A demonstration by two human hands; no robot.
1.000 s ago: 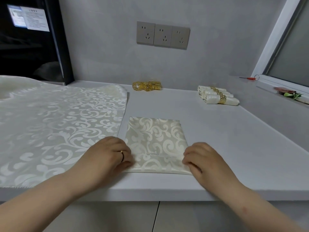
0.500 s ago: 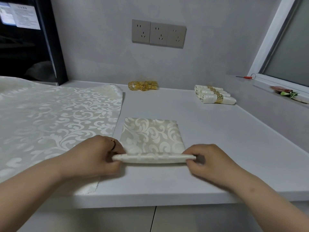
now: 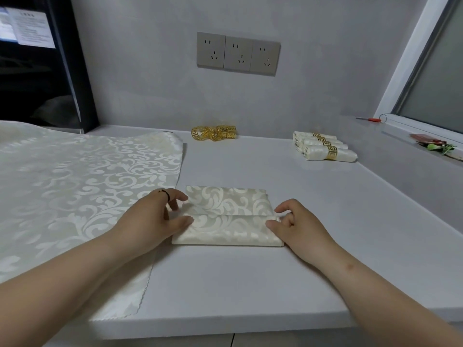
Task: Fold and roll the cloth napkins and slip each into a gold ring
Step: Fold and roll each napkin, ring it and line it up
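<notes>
Napkin (image 3: 226, 229) lay near bench (image 3: 250, 284) front edge, about centre. Long axis ran left-right, parallel to that edge. Near part doubled over, its free edge pointing toward wall.

Your left grip (image 3: 160, 216) sat at left end: thumb on flap, fingers loose, holding nothing. Right grip (image 3: 295, 226) sat at right end, thumb on flap; pinch or mere touch, cannot tell.

Both equally near. Roll likely ran away from you.

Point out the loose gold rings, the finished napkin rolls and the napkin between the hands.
loose gold rings (image 3: 214, 133), head view, middle of the pile.
finished napkin rolls (image 3: 314, 152), head view, cloth of the nearest roll.
folded napkin (image 3: 226, 230), head view, near folded-over flap.
</notes>
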